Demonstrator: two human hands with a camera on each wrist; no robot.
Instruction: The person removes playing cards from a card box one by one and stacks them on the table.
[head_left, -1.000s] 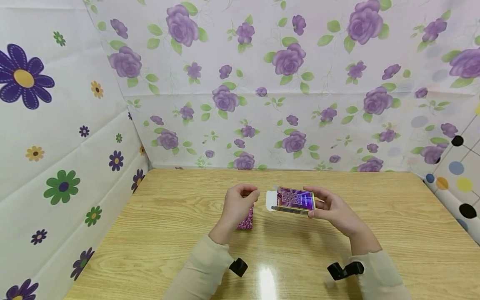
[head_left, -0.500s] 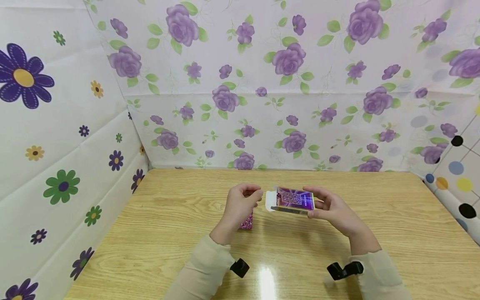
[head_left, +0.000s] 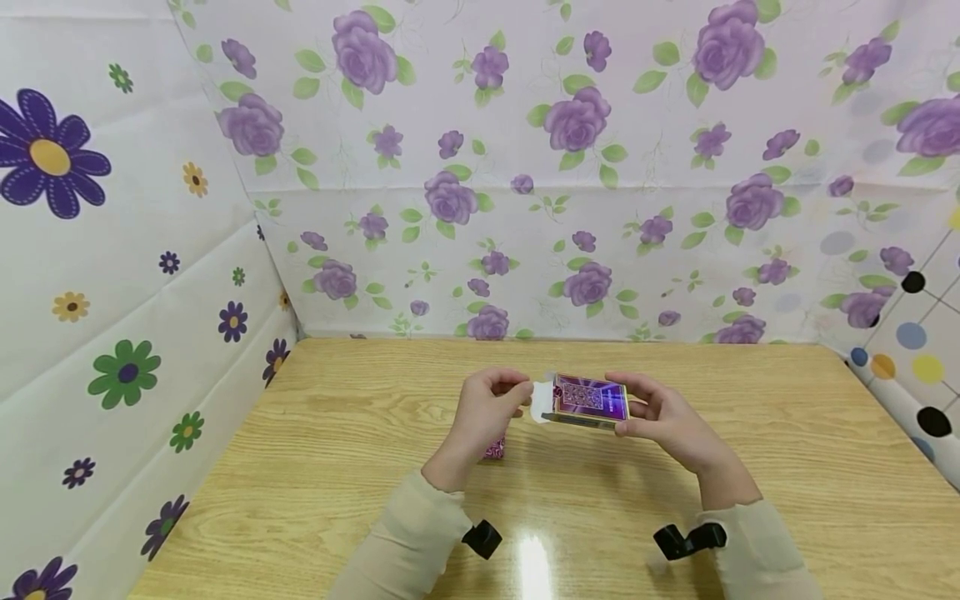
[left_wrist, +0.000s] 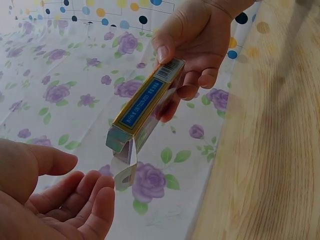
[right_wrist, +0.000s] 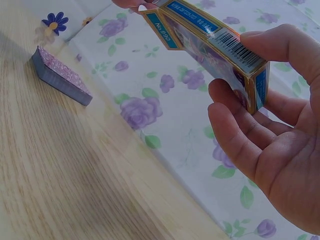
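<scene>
So, a purple card box [head_left: 591, 398] is held up off the counter [head_left: 337, 433] by the right hand [head_left: 675, 421], one end pinched between thumb and fingers. A barcode [left_wrist: 170, 70] can be spotted on the narrow side, right by that thumb. The box's other end is opened toward the left hand [head_left: 480, 417], whose thumb and fingers are parted and loosely bent. A white flap [head_left: 542, 400] is stuck out just beside those left fingertips; whether it's touched can't really be told. A pink-patterned deck [right_wrist: 62, 75] is set on the counter below the left fingers, partly covered by that hand from above. Beyond both hands' fingers, a rose-print cloth [head_left: 450, 200] can be seen.
</scene>
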